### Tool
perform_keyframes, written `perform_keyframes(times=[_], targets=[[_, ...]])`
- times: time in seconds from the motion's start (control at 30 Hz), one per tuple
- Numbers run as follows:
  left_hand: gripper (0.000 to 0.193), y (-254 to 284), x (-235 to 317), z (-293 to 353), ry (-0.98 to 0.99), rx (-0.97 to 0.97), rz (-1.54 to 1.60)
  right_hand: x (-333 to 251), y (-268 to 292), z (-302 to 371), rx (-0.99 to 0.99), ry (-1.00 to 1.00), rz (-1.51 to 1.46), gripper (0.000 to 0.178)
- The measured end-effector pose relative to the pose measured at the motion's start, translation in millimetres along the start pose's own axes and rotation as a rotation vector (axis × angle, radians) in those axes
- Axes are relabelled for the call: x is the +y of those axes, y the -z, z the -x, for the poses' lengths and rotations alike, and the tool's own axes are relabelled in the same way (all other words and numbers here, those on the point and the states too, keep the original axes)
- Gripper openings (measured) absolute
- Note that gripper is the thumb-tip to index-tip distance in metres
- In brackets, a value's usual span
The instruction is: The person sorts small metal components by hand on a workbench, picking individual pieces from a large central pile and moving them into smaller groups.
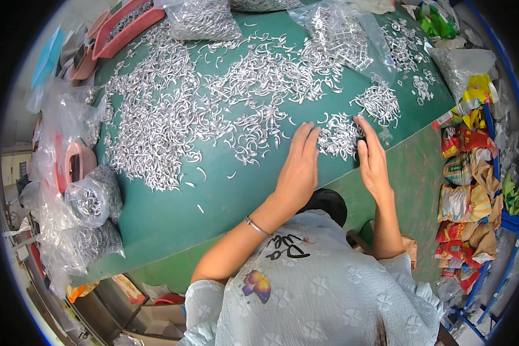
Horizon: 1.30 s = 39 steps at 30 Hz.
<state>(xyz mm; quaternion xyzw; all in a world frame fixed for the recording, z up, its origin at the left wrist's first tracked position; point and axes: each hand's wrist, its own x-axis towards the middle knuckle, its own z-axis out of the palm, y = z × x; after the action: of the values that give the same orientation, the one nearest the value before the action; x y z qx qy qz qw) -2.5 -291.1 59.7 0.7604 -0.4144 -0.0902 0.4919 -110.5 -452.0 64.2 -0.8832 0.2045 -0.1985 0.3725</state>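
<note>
A small heap of silvery curved metal pieces (338,137) lies near the front edge of the green table, between my two hands. My left hand (301,164) is along its left side, fingers stretched out and close together, holding nothing. On the right side of the heap is my right hand (375,161), its fingers extended and the thumb apart, also holding nothing. Both hands are at the heap's edges. Just beyond my right fingertips sits another small pile of metal pieces (379,104).
Many more curved pieces (161,127) spread across the left and middle of the green table (196,228). Clear bags of metal parts (343,40) lie at the back. Filled bags (92,248) and a pink tray (124,29) line the left side. Colourful packages (464,202) fill a blue-framed rack at right.
</note>
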Motion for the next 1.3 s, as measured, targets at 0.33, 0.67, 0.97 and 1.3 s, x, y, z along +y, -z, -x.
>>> perform_keyframes(times=[0.33,0.67,0.97,1.3], targets=[[0.048,-22,5,-25,-0.064,0.022,0.070,8,4,-12,-0.026,0.023,-0.245,0.036],[0.044,-19,1,-25,-0.015,-0.076,0.066,-1,-19,-15,0.032,0.076,-0.413,0.033],[0.044,-22,-2,-16,-0.033,-0.023,0.039,-13,-18,-17,-0.094,0.133,-0.308,0.032],[0.033,19,37,50,0.663,-0.601,1.093,2,-6,-31,-0.278,0.271,-0.117,0.050]])
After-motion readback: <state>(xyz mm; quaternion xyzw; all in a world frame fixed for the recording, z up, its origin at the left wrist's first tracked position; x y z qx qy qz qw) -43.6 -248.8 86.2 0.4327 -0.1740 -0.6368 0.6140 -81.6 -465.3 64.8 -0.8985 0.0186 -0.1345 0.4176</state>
